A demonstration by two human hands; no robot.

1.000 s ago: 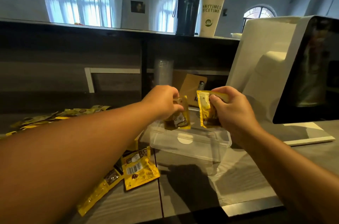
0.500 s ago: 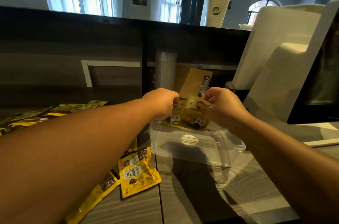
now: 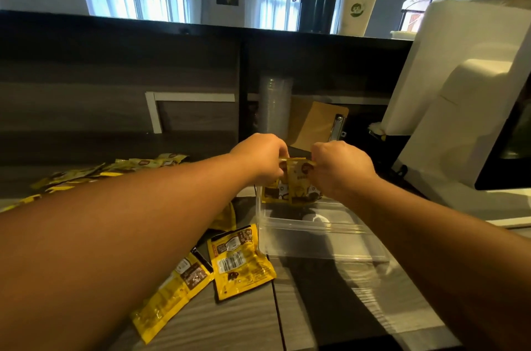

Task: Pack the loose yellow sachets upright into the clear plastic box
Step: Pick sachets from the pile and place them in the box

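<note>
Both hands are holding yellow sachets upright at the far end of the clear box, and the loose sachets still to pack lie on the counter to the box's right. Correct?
Not quite: the head view shows the loose sachets left of the clear box, not right. The left hand and right hand do hold upright sachets at its far end.

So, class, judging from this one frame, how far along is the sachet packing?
Done: little. The clear plastic box shows mostly bare floor, and nothing visibly stands in it unheld. In hand: the left hand and right hand pinch a few upright sachets at the box's far end. Left: most of it. Loose sachets lie flat beside the box, and a further scatter lies past the left forearm.
</note>
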